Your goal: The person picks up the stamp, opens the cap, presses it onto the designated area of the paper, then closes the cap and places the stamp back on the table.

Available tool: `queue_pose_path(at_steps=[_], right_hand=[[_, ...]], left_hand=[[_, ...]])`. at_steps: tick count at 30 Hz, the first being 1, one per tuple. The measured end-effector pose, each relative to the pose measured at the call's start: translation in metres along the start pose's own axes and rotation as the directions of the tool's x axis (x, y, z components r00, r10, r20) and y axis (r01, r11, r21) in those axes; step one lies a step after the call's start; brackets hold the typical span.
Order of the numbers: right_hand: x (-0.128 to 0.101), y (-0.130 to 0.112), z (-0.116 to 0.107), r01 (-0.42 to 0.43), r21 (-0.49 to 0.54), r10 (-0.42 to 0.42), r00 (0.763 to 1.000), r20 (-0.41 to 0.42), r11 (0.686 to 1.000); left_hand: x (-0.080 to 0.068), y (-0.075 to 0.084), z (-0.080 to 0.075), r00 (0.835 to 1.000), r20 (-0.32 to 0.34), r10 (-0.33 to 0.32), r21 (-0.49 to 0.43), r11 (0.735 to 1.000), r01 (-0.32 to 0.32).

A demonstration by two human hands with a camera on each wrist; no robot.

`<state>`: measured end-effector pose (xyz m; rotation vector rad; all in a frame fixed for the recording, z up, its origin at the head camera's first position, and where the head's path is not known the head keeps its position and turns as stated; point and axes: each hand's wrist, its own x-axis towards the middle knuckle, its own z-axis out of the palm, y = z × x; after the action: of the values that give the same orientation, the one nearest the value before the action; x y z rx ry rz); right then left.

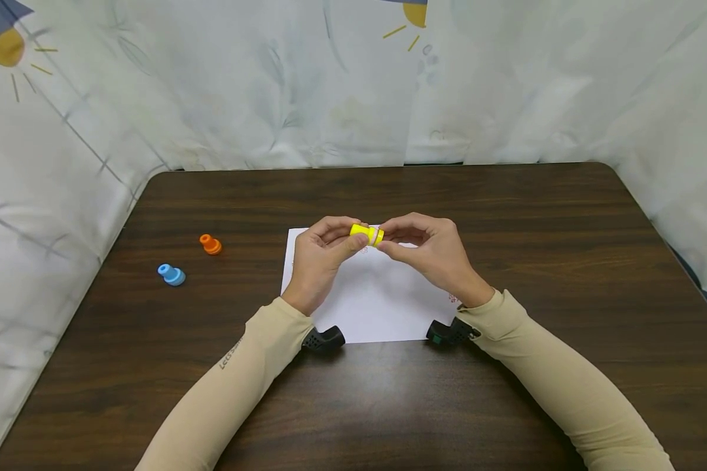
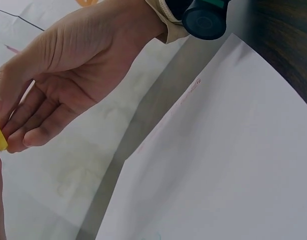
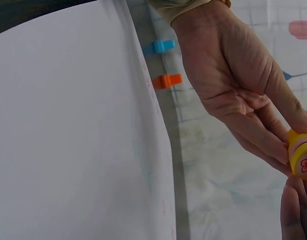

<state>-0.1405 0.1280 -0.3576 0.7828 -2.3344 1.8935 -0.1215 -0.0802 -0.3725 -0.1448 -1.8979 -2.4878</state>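
Yellow stamp pinched between my left hand and right hand; paper barely marked; orange stamp, blue stamp untouched.

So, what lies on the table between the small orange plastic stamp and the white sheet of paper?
Nothing: in the head view, only bare dark wooden table separates the orange plastic stamp from the white paper sheet.

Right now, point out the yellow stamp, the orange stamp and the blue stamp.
yellow stamp (image 1: 366,234), head view, on its barrel between both hands' fingertips.
orange stamp (image 1: 211,244), head view, on its body, resting on the table.
blue stamp (image 1: 171,274), head view, on its body.
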Motion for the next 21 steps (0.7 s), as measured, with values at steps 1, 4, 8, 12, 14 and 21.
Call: queue_pose_path(at_steps=[1,4,8,12,14,21], right_hand=[[0.0,0.0,0.0,0.002,-0.001,-0.002,1.0,-0.001,1.0],[0.001,0.0,-0.002,0.013,-0.001,-0.013,1.0,-0.005,1.0],[0.001,-0.002,-0.006,0.016,-0.001,-0.016,1.0,-0.016,1.0],[0.0,-0.005,-0.01,0.009,0.004,-0.009,0.999,-0.04,1.0],[0.001,-0.006,-0.011,0.011,0.014,-0.01,0.999,-0.048,1.0],[0.005,-0.009,-0.014,0.028,0.038,-0.025,0.997,-0.069,0.999]], left_hand=[[0.0,0.0,0.0,1.0,0.002,0.0,-0.001,1.0,0.0],[0.0,0.0,-0.002,1.0,0.011,0.002,0.007,1.0,-0.003],[0.001,0.0,-0.003,1.0,0.022,0.002,0.037,0.999,-0.003],[0.002,0.0,-0.004,0.999,0.035,-0.01,0.068,0.998,0.007],[0.002,0.0,-0.005,0.999,0.04,-0.011,0.085,0.996,0.008],[0.002,0.004,-0.009,0.999,0.035,-0.001,0.122,0.993,-0.003]])
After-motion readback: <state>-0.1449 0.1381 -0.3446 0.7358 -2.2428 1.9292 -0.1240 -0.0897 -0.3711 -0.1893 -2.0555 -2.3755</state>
